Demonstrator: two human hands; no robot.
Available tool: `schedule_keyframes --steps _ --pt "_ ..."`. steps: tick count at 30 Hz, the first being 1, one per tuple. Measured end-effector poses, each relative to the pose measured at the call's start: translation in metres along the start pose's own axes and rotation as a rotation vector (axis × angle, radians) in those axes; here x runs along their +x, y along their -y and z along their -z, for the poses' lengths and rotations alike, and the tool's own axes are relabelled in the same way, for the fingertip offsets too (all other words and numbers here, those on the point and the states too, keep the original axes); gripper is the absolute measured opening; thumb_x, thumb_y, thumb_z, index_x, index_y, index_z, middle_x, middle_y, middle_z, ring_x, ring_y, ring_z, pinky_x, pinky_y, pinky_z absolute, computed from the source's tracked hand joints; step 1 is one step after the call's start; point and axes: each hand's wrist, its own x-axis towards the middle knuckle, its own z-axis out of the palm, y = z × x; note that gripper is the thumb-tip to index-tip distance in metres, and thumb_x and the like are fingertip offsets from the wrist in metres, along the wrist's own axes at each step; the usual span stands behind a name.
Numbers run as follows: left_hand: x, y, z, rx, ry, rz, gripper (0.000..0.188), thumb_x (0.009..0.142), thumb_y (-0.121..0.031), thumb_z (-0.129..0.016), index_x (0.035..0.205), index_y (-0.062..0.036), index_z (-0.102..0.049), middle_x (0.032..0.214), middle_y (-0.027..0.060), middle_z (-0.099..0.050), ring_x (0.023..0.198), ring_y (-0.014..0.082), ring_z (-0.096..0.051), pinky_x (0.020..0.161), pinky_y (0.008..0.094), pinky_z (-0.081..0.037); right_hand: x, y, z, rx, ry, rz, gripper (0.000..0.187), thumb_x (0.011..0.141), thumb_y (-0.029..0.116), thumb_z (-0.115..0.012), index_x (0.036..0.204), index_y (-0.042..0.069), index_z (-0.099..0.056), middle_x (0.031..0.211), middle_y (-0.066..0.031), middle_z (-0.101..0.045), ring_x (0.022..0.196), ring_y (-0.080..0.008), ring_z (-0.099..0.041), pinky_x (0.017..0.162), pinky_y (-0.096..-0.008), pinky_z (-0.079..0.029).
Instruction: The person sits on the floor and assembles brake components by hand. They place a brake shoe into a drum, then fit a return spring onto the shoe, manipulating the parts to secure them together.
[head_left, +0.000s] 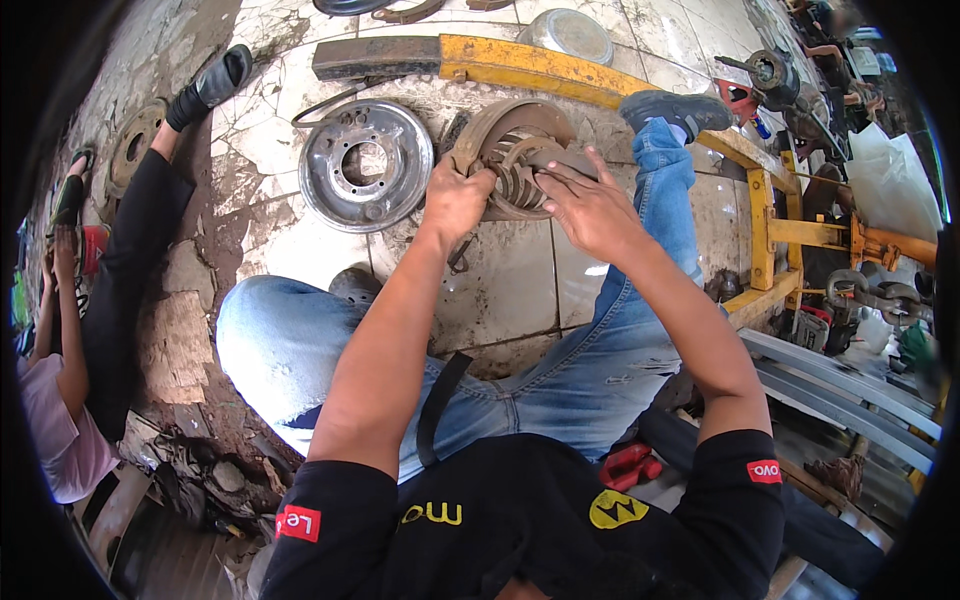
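I sit on a tiled floor with my legs spread in blue jeans. My left hand (455, 195) grips the rim of a rusty curved brake shoe assembly (515, 130) held upright in front of me. My right hand (590, 205) presses flat against its inner face, fingers spread over the springs and ribs (518, 180). To the left of it a round metal brake backing plate (365, 165) lies flat on the tiles. My right foot in a dark shoe (675, 108) rests beside a yellow steel frame (560, 75).
Another person in dark trousers (125, 270) sits at the left, feet pointing up. A rusty disc (135, 145) lies near them. A metal bowl (570, 32) sits at the top. The yellow frame (765, 215), chains and machine parts (870, 290) crowd the right. Broken tiles and dirt (185, 340) lie lower left.
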Motion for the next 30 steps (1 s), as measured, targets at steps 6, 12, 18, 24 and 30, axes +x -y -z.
schedule_keyframes --steps 6,12,18,24,30 --pt "-0.002 -0.004 -0.002 -0.033 0.002 0.001 0.042 0.081 -0.012 -0.061 0.119 0.0057 -0.058 0.106 0.0170 -0.068 0.094 0.0244 -0.064 0.087 0.0335 -0.050 0.001 -0.004 0.010 0.041 0.006 -0.035 0.039 0.099 0.028 -0.049 0.132 0.009 -0.053 0.123 -0.0130 -0.064 0.124 -0.0230 -0.056 0.117 -0.0534 -0.020" --pt "-0.003 -0.004 0.000 -0.021 0.005 0.016 0.040 0.083 -0.012 -0.063 0.118 0.0052 -0.059 0.104 0.0124 -0.068 0.091 0.0186 -0.062 0.082 0.0312 -0.051 -0.001 0.007 0.011 0.032 -0.040 -0.069 0.041 0.098 0.025 -0.051 0.135 0.008 -0.051 0.126 -0.0109 -0.063 0.125 -0.0228 -0.054 0.115 -0.0542 -0.025" --pt "-0.002 -0.004 -0.002 -0.025 -0.007 0.000 0.041 0.081 -0.013 -0.062 0.117 0.0070 -0.059 0.106 0.0191 -0.068 0.096 0.0260 -0.065 0.088 0.0332 -0.050 -0.004 0.034 -0.001 0.267 0.017 -0.095 0.045 0.097 0.026 -0.054 0.133 -0.001 -0.051 0.124 -0.0221 -0.061 0.124 -0.0328 -0.054 0.110 -0.0463 -0.036" --pt "0.005 0.006 -0.001 -0.126 -0.003 -0.028 0.043 0.080 -0.015 -0.064 0.117 0.0073 -0.058 0.104 0.0180 -0.069 0.094 0.0234 -0.065 0.086 0.0329 -0.050 0.018 0.051 0.002 0.304 0.048 -0.194 0.047 0.096 0.032 -0.056 0.131 -0.001 -0.054 0.124 -0.0235 -0.060 0.120 -0.0361 -0.055 0.104 -0.0460 -0.041" --pt "-0.009 -0.012 -0.002 0.012 -0.013 -0.031 0.040 0.079 -0.014 -0.061 0.112 0.0086 -0.060 0.102 0.0176 -0.069 0.092 0.0226 -0.065 0.084 0.0325 -0.050 0.025 0.038 0.041 0.483 0.438 -0.287 0.054 0.092 0.034 -0.061 0.136 0.005 -0.050 0.102 -0.0259 -0.066 0.099 -0.0417 -0.063 0.087 -0.0493 -0.048"
